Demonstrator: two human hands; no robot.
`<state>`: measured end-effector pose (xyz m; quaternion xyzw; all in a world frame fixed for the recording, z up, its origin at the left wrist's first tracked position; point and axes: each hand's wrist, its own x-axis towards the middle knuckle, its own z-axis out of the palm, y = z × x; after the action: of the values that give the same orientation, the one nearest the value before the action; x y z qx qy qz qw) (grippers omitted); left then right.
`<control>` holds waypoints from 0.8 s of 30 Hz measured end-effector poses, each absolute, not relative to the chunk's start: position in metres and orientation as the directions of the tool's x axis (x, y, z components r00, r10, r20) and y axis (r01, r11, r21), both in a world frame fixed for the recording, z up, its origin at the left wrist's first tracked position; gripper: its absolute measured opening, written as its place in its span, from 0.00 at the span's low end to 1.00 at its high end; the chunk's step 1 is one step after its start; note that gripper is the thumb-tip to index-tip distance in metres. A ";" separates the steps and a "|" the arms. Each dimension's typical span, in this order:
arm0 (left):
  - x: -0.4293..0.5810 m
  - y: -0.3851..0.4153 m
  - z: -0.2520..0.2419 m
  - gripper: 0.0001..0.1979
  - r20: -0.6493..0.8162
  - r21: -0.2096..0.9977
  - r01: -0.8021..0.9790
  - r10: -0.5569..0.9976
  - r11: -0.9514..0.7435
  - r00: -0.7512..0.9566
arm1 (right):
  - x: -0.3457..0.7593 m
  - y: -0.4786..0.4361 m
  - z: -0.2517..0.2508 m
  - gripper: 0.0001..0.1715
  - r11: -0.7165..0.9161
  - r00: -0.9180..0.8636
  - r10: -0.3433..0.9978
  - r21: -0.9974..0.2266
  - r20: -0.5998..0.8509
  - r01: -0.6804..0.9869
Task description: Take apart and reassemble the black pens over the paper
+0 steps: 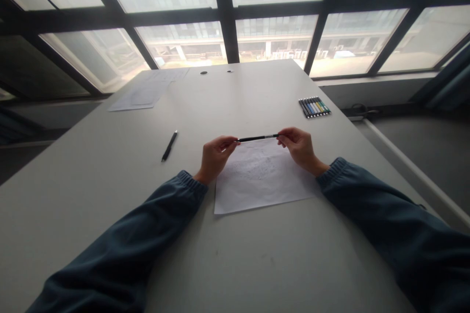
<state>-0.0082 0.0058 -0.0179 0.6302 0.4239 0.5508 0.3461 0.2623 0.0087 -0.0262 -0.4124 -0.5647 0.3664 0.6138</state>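
Between my two hands a slim black marker (253, 138) is held level, with a pale band near its right end. My left hand (217, 155) pinches its left tip, while the fingers of my right hand (299, 147) close on the opposite end. Just below it lies a white sheet of paper (262, 190) with a faint grey drawing, too dim to make out. Off to the left of my left hand, a black pen (169, 146) rests on the table.
A row of several markers (315, 107) with coloured bands lies near the right edge of the white table (220, 102). More paper sheets (141, 93) lie at the far left. Two small round fittings (203, 73) sit at the back, before the windows.
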 end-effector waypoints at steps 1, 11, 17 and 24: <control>-0.008 0.006 -0.018 0.16 0.401 0.902 0.155 0.915 -0.402 0.037 | 0.262 0.009 -0.026 0.12 0.392 0.093 0.915 -0.920 0.392 0.017; -0.008 0.008 -0.021 0.16 0.387 0.912 0.134 0.921 -0.388 0.038 | 0.264 0.010 -0.029 0.11 0.398 0.091 0.913 -0.917 0.398 0.018; -0.008 0.008 -0.021 0.16 0.391 0.910 0.137 0.920 -0.392 0.033 | 0.265 0.011 -0.030 0.12 0.403 0.087 0.911 -0.915 0.404 0.036; -0.008 0.008 -0.022 0.16 0.385 0.911 0.138 0.922 -0.388 0.048 | 0.266 0.011 -0.032 0.11 0.407 0.088 0.908 -0.913 0.409 0.043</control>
<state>-0.0082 0.0079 -0.0219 0.6289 0.4214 0.5463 0.3585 0.2659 0.0115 -0.0315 -0.4137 -0.5748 0.3543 0.6107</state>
